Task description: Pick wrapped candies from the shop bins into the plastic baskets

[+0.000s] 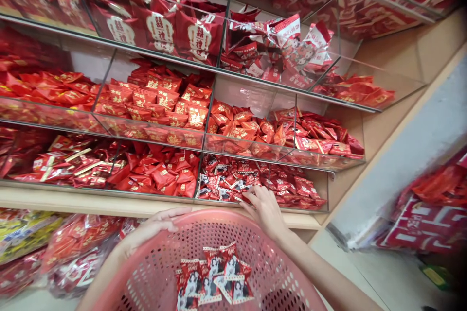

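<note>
My left hand (155,226) grips the rim of a pink perforated plastic basket (277,272), fingers curled over its far edge. Several small red candy packets with pictures on them (213,274) lie in the basket. My right hand (264,209) reaches over the basket into the lowest clear bin, its fingers spread on a pile of matching red and white candy packets (226,182). No packet is visibly pinched in it.
Tiered clear acrylic bins (204,141) hold red wrapped sweets on several shelf levels. Large bagged goods (73,248) lie below the wooden shelf edge at left. A grey wall strip and more red packages (430,214) stand at right.
</note>
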The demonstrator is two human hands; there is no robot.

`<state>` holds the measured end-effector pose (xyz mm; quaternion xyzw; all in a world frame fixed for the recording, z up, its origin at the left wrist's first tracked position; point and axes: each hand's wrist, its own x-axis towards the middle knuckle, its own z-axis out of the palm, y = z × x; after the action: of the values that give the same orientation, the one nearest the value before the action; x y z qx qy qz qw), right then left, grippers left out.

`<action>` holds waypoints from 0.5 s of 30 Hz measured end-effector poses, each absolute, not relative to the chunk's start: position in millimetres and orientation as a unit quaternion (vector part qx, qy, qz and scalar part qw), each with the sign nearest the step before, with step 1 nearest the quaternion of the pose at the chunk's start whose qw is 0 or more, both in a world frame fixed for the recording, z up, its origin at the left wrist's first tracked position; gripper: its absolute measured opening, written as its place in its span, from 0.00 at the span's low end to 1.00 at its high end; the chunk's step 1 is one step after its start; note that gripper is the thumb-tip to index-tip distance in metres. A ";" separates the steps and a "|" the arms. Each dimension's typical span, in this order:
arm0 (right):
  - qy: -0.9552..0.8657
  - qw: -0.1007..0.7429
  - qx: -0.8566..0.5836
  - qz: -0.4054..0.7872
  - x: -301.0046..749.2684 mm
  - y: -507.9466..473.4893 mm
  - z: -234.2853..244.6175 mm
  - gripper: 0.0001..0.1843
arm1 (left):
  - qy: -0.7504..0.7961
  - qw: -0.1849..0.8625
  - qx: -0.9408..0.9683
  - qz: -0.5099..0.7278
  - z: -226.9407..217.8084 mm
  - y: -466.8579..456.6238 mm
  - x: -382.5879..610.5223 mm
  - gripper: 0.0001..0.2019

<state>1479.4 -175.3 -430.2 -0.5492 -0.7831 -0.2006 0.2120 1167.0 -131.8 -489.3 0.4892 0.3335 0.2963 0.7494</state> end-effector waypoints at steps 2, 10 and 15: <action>-0.777 0.230 -0.553 -0.191 1479.1 -174.4 -429.6 0.13 | 0.336 0.749 0.488 0.297 -489.3 -131.6 1166.8 0.30; -0.748 0.294 -0.566 -0.183 1474.7 -163.9 -426.5 0.17 | 0.323 0.762 0.478 0.294 -490.5 -130.5 1166.9 0.31; -0.731 0.361 -0.563 -0.138 1473.6 -160.4 -420.0 0.18 | 0.336 0.756 0.480 0.294 -487.8 -131.7 1167.0 0.31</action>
<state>1473.6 -160.4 -420.0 -0.5625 -0.7306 -0.1384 0.3614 1167.0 -131.7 -487.8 0.4796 0.3361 0.2935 0.7555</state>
